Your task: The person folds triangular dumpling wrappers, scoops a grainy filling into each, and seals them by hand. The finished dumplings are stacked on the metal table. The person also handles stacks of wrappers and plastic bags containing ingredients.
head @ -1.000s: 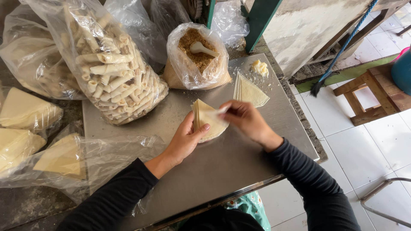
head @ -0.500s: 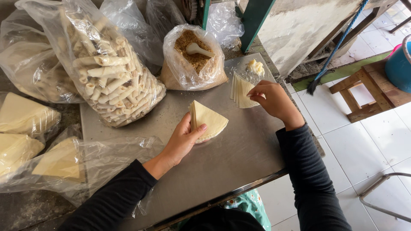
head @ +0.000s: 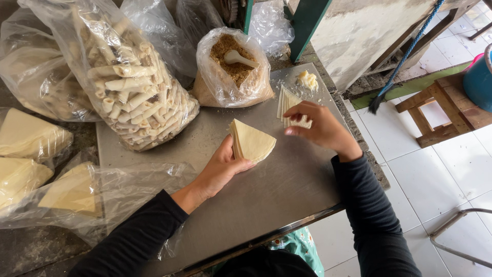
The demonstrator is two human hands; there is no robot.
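Folded wrapper: a pale triangular pastry sheet (head: 253, 142) is being held near the middle of the metal table (head: 266, 195), one edge lifted.
Left hand: the left hand (head: 221, 166) is being kept closed on the folded wrapper, thumb on top, fingers beneath.
Right hand: the right hand (head: 320, 127) is being laid on the wrapper stack (head: 288, 105) toward the far right corner, fingertips curled loosely on the top sheet; no sheet is being pinched free.
Paste: a small pale dab (head: 306, 80) is being seen just beyond the stack.
Filling bag: a bag of brown crumbs (head: 230, 77) with a spoon (head: 237, 58) is being seen at the far edge.
Rolls: a clear bag of finished rolls (head: 136, 97) is being seen at the far left corner.
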